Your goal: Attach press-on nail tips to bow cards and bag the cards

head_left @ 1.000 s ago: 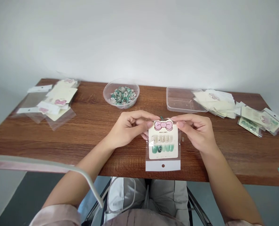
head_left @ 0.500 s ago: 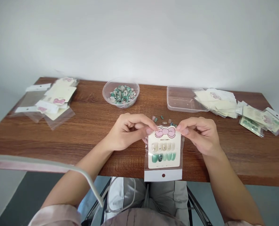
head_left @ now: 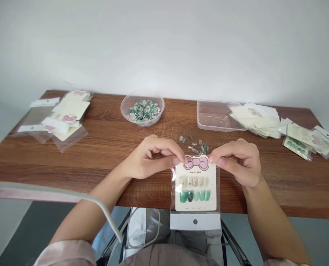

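A cream card with a pink bow top (head_left: 196,181) carries two rows of press-on nails, one pale and one green. Around or behind it is a clear plastic bag (head_left: 218,201) whose white header strip with a hole hangs lowest, past the table edge. My left hand (head_left: 156,157) pinches the card's upper left corner beside the bow. At the upper right corner, my right hand (head_left: 238,159) has thumb and forefinger closed on the card. I cannot tell whether the fingers also grip the bag. Several loose nails (head_left: 199,148) lie on the table just beyond the card.
A round clear bowl (head_left: 142,111) of nails stands at the back, with a rectangular clear tray (head_left: 217,116) to its right. Cards and bags (head_left: 67,116) are piled at left, more cards (head_left: 258,120) at right, beside filled packets (head_left: 310,140). A pale curved bar (head_left: 56,194) crosses the lower left.
The card and bag have come slightly lower and toward me, and tilt more to face me. More of the loose nails beyond them shows. Both hands still pinch the top corners.
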`<state>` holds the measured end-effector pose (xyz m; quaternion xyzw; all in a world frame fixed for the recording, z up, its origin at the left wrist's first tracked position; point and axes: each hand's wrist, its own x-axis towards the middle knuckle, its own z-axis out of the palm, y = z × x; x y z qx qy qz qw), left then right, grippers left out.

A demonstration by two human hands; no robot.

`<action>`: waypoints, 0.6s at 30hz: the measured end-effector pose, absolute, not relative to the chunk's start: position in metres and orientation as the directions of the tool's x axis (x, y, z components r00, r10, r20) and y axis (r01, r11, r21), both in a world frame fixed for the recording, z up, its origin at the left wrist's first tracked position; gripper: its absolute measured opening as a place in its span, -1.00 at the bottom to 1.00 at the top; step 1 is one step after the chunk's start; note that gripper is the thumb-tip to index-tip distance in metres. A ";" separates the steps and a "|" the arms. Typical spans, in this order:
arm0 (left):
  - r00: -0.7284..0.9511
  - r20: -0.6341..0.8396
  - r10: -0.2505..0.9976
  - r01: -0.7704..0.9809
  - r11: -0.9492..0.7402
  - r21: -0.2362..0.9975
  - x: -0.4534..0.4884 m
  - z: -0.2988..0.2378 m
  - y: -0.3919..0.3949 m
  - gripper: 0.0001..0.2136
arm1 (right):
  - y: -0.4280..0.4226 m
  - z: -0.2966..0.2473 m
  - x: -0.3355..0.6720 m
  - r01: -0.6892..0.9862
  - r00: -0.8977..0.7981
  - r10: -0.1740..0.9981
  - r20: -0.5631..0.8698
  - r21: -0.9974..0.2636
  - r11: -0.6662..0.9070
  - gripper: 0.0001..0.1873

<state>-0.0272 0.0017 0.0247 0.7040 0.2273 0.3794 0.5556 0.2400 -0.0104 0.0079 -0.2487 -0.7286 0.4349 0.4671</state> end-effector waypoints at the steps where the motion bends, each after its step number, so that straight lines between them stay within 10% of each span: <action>1: 0.612 0.280 0.740 -0.103 -0.276 0.956 -0.027 0.025 0.002 -0.91 | -0.011 0.008 0.240 -0.039 -0.440 0.768 0.466 -0.864 0.502 -0.82; 18: 0.460 0.216 0.861 0.056 -0.271 0.961 -0.017 0.017 0.000 -0.64 | -0.010 0.007 0.231 0.195 -0.400 0.730 0.554 -0.727 0.659 -0.81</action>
